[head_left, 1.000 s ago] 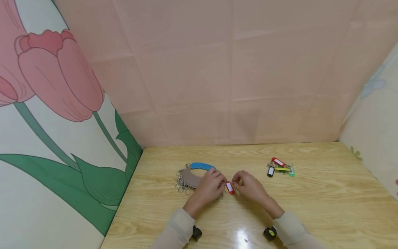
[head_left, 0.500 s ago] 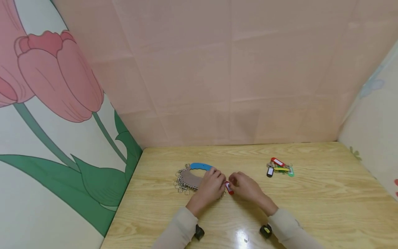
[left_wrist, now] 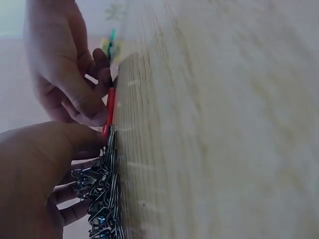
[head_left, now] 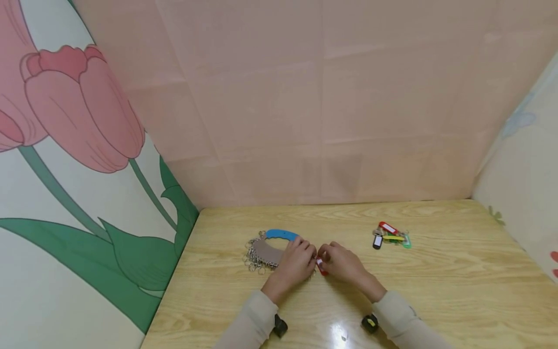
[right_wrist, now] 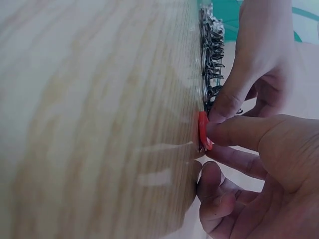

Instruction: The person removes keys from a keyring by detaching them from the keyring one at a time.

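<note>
A curved grey-brown plate (head_left: 266,251) with a blue handle (head_left: 281,234) lies flat on the table, its outer edge lined with several metal clips and rings (left_wrist: 102,194). My left hand (head_left: 297,261) covers its right end; in the left wrist view its thumb and fingers pinch the end of the row of rings, beside a red key tag (right_wrist: 203,130). My right hand (head_left: 344,264) pinches that tag, thumb on its face and a finger behind. The fingertips of both hands almost meet there. Where ring and tag join is hidden by the fingers.
Further right on the wooden table (head_left: 449,271) lies a small pile of key tags: a red tag (head_left: 388,227), a black tag (head_left: 377,241), a yellow tag (head_left: 393,238) and green ones. A pink cloth wall (head_left: 279,121) rises behind the table, with a tulip-printed panel (head_left: 87,111) at left.
My right hand has moved left onto the red key tag and now pinches it; a second ago its fingers were just beside it. The left hand has stayed nearly still on the plate.
</note>
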{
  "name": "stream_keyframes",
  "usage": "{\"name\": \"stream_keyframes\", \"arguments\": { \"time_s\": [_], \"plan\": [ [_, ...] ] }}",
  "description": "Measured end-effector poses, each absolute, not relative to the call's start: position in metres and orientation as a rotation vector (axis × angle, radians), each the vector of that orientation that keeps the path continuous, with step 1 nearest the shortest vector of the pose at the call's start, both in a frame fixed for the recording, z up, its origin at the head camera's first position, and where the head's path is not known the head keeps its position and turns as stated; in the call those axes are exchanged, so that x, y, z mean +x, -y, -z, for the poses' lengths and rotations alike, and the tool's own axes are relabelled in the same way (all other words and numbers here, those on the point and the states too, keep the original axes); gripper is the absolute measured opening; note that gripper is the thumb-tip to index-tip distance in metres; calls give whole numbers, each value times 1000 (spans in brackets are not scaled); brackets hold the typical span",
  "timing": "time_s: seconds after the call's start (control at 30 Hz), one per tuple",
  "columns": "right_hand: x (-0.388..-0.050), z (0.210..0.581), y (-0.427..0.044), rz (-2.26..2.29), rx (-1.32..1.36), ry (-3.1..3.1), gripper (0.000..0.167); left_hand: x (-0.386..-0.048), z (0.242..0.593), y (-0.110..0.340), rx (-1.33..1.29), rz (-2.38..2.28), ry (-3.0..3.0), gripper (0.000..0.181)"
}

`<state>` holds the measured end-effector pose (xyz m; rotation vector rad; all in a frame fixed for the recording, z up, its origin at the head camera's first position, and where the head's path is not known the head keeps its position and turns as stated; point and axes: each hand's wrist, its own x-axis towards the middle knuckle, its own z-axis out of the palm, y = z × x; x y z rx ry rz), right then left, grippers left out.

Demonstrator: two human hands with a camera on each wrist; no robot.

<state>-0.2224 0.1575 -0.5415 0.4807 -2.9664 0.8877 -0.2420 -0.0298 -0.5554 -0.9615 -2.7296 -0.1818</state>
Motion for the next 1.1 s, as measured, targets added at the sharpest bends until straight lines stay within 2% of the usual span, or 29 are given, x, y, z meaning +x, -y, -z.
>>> {"name": "stream_keyframes", "arguments": {
  "time_s": [0.43,0.67,1.1],
  "plan": [
    [-222,541,-159,-881,471,3012,24,-241,555,31,-977,192,2707,7],
    [-222,540,-155,-881,434,3005,7,-241,555,31,-969,148,2690,11],
    [-227,541,-150,-867,426,3024,7,-240,553,32,-958,340,2730,10]
  ]
}}
